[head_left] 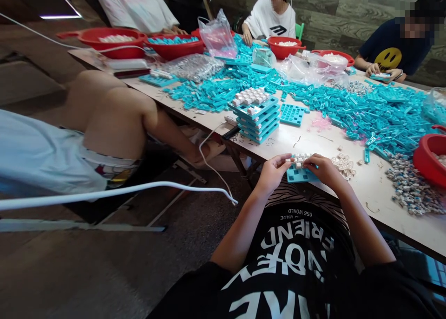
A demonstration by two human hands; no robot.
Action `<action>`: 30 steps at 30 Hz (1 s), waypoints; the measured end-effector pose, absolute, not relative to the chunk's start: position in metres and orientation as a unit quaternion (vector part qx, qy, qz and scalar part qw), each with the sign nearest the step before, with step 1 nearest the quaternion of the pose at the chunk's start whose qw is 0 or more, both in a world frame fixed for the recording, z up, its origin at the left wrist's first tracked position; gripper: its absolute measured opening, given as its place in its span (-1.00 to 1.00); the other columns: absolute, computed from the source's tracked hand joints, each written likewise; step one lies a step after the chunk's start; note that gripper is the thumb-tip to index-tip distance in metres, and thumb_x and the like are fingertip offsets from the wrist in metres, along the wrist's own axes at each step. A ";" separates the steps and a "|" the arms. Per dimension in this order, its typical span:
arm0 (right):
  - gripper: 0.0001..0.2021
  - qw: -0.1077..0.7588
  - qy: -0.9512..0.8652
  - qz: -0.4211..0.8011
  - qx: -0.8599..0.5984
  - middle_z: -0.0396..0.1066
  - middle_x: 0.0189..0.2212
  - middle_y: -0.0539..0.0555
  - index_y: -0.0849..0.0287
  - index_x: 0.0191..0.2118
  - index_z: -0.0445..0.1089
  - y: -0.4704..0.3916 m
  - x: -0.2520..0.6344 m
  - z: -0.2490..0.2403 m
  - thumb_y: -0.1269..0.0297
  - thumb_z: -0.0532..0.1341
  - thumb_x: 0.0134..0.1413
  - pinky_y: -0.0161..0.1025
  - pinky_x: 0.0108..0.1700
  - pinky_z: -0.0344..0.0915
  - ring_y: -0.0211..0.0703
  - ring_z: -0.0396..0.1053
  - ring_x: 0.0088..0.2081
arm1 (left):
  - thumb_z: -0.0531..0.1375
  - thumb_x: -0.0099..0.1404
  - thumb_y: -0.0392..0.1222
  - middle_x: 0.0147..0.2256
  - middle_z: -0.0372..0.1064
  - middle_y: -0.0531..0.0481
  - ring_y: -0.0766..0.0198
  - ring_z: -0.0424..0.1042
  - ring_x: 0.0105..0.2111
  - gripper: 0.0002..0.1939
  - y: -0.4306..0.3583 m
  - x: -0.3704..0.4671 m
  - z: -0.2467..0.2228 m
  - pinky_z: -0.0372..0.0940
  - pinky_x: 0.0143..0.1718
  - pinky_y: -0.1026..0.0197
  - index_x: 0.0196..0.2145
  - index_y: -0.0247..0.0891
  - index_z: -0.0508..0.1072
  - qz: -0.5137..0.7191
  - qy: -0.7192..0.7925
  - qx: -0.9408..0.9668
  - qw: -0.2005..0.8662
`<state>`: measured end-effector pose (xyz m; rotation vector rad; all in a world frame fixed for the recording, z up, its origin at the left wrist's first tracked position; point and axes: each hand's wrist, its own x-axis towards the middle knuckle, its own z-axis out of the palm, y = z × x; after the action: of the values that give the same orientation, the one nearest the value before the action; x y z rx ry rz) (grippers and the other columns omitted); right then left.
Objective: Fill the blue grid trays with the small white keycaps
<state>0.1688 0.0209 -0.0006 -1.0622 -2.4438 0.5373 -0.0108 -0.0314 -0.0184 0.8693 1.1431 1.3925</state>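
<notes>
A blue tray [295, 176] with square openings lies at the table's near edge, several white keycaps [299, 160] set in its upper part. At the tray's left side my left hand [275, 168] is closed, its thumb and fingertips pinching something small and white that looks like a keycap. My right hand [321, 166] reaches over the tray's right side, fingers bent together at the caps; what lies between its fingertips is hidden. Loose white keycaps [344, 165] lie just right of that hand. Beyond the tray stands a stack of blue trays [258, 121] topped with white caps.
A large heap of blue pieces [369, 107] spreads across the table [310, 138]. Small switches [414, 184] and a red basket [428, 161] are at right. A white cable [156, 184] crosses at left. People sit around the table; one person's bare legs are close at left.
</notes>
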 end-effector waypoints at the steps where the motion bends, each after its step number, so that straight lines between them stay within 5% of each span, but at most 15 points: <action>1: -0.84 0.211 -0.880 0.196 -0.377 0.33 -0.37 0.05 0.19 -0.31 0.43 0.022 0.169 -0.001 0.36 0.09 0.14 -0.28 -0.25 0.23 -0.23 0.32 -0.35 | 0.21 0.10 -0.33 -0.23 0.49 -0.12 0.21 0.44 -0.19 -0.71 -0.032 -0.011 -0.017 0.27 -0.04 0.14 -0.17 -0.40 0.46 0.584 0.485 0.368 0.537; 22: -0.83 -0.007 -0.934 -0.041 -0.355 0.29 -0.35 0.12 0.27 -0.35 0.32 0.012 0.153 0.019 0.61 0.03 0.10 -0.31 -0.33 0.15 -0.22 0.23 -0.35 | 0.23 0.07 -0.43 -0.37 0.45 -0.05 0.31 0.44 -0.36 -0.69 -0.019 0.002 -0.019 0.34 -0.19 0.19 -0.17 -0.38 0.39 0.554 0.526 0.360 0.536; 27: -0.82 0.021 -0.933 -0.033 -0.357 0.30 -0.41 0.09 0.24 -0.37 0.35 0.018 0.157 0.014 0.59 0.05 0.10 -0.32 -0.37 0.16 -0.26 0.24 -0.41 | 0.24 0.06 -0.43 -0.37 0.45 -0.06 0.30 0.44 -0.35 -0.71 -0.018 0.002 -0.020 0.33 -0.20 0.20 -0.20 -0.37 0.41 0.564 0.514 0.371 0.530; 30: -0.88 0.123 -0.926 0.040 -0.354 0.35 -0.38 0.08 0.21 -0.27 0.40 0.020 0.164 0.011 0.44 0.11 0.14 -0.31 -0.34 0.23 -0.26 0.31 -0.40 | 0.24 0.06 -0.42 -0.36 0.47 -0.07 0.31 0.45 -0.35 -0.72 -0.020 0.002 -0.018 0.33 -0.23 0.22 -0.21 -0.37 0.41 0.579 0.504 0.360 0.531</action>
<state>0.1636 0.0204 0.0108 -1.0313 -2.7024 0.1170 0.0023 -0.0198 -0.0180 0.8592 1.2025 1.3816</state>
